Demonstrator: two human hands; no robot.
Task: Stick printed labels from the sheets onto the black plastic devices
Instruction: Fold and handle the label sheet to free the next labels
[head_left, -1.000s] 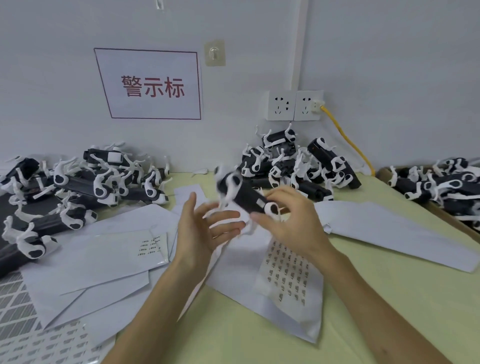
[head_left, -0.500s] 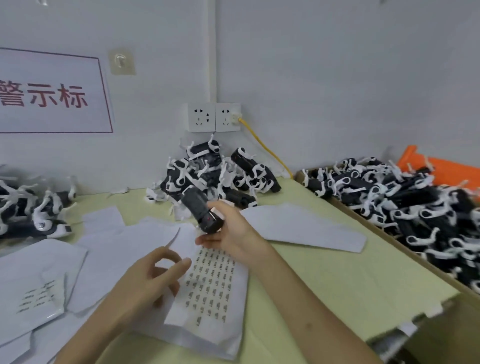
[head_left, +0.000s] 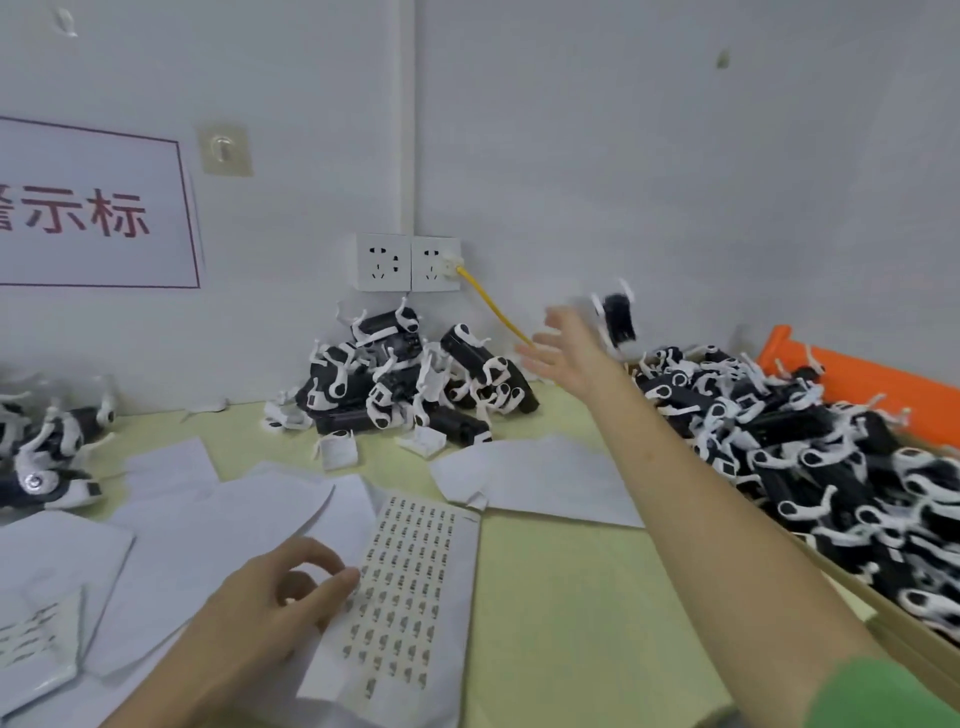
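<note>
The one black plastic device with white clips (head_left: 616, 318) that stands apart from the heaps is a motion-blurred smear at about 1 o'clock. It has bare wall behind it and sits just past the tips of the right hand (head_left: 569, 353), above the far end of the boxed pile. Its outline is too soft to show any label. The right hand's fingers are straight and spread, and none curls round the device. The arm reaches out from a green sleeve (head_left: 883, 696) cut off at 5 o'clock. At 6 o'clock lies the white sheet of small printed labels (head_left: 410, 587); its print is illegible. The left hand (head_left: 280, 587), at 7 o'clock, has loosely curled fingers, and one fingertip touches the sheet's left edge. I cannot tell whether it pinches a label. Plain white backing sheets (head_left: 540, 478) overlap across the pale green table (head_left: 571, 597), hiding much of it. A brown cardboard box (head_left: 883, 613) at 3 o'clock is heaped with black-and-white devices (head_left: 810, 441), and an orange plastic piece (head_left: 857, 379) shows partly behind them. A smaller heap (head_left: 405, 384) sits at 12 o'clock under twin white wall sockets (head_left: 408, 262), from which a yellow cable (head_left: 491, 304) runs. A third heap (head_left: 47, 452) and a red-lettered wall sign (head_left: 93, 208) are cropped at 9 and 10 o'clock.
</note>
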